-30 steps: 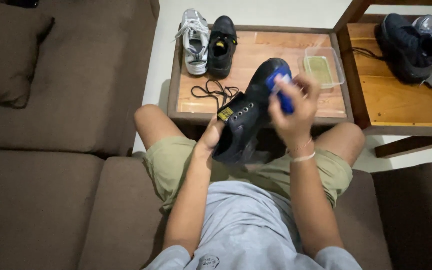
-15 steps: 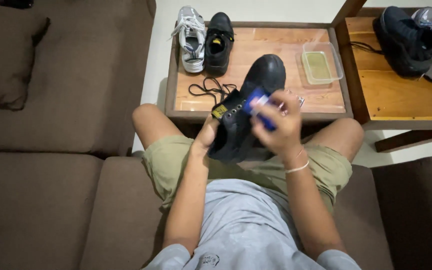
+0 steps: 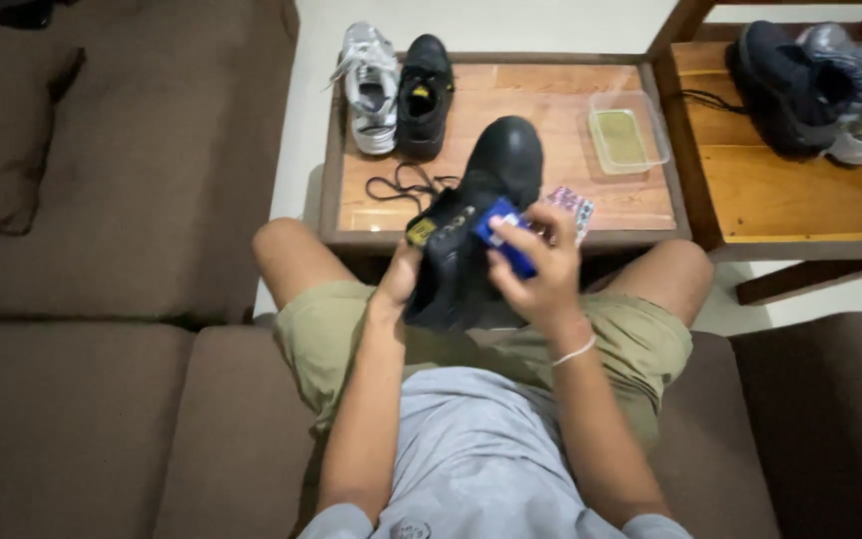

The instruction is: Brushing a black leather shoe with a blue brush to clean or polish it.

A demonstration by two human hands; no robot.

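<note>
L hand (image 3: 398, 281) cups the heel end of the black work boot (image 3: 471, 235), fingers mostly hidden behind it, boot held tilted over the lap w/ toe pointing at the low wooden table (image 3: 511, 215). R hand (image 3: 541, 269) has fingers closed round a small blue brush/applicator (image 3: 504, 236), pressed to the boot's side near the collar. To do this well, I'd say: keep L grip firm so the boot can't twist, short even strokes, light pressure. Loose black laces (image 3: 401, 186) lie on the table.
</note>
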